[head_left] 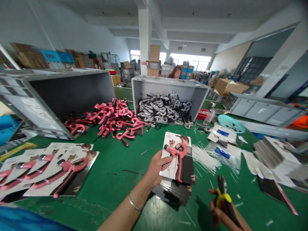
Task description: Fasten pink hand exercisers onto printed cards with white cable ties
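The pink hand gripper (pixel 176 154) in the middle is smooth plastic with a bit of shiny metal. Its paper card (pixel 170 144) is glossy. The snips (pixel 222 199) at near right have yellow plastic handles and dark metal blades. The thin bangle (pixel 133 202) on the near left is shiny metal. The green table mat (pixel 115 179) looks smooth and a little shiny. The far bin (pixel 156 86) is matt grey plastic. The boxes (pixel 155 53) behind it are plain, dull brown cardboard. At right, the thin white plastic ties (pixel 205 158) look smooth, and the round teal plastic dish (pixel 231 123) looks glossy.
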`<state>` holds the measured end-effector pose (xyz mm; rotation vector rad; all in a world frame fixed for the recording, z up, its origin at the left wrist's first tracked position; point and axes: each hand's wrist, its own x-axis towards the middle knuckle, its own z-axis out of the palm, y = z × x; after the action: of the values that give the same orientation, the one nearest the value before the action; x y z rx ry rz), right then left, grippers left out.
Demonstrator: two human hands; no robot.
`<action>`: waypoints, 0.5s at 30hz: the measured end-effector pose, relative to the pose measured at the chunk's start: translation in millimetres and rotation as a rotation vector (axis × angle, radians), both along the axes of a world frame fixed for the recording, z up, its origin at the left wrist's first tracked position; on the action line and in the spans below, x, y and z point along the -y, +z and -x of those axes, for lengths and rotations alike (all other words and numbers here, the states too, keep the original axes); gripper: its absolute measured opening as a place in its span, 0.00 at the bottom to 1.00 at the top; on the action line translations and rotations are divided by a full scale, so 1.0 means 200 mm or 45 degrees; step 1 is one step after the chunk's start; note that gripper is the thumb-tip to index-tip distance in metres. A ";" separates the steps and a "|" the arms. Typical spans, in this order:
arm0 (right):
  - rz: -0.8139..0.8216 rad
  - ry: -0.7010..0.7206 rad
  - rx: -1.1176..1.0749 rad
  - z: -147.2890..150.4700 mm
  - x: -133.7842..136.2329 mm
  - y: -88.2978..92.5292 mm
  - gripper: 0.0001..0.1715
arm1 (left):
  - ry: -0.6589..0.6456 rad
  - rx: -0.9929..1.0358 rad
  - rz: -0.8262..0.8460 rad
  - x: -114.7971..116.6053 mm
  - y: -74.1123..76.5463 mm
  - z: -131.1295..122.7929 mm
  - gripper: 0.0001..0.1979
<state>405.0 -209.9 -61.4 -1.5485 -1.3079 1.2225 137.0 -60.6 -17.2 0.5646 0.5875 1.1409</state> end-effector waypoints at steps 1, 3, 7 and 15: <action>-0.123 0.051 0.398 -0.04 -0.05 0.08 0.32 | 0.000 -0.014 -0.008 0.00 -0.01 -0.01 0.20; -0.393 0.180 1.049 -0.08 -0.18 0.25 0.35 | 0.015 -0.056 -0.019 -0.01 -0.02 -0.02 0.20; -0.739 0.363 1.828 -0.04 -0.43 0.48 0.41 | 0.009 -0.105 -0.008 0.00 -0.02 -0.02 0.20; -1.012 0.674 2.231 0.08 -0.65 0.65 0.51 | -0.013 -0.125 -0.012 0.01 -0.01 -0.03 0.22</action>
<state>388.7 -80.1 69.1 -1.4565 -2.8123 -0.9083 142.4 -63.0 -18.8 0.6340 0.6630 1.1115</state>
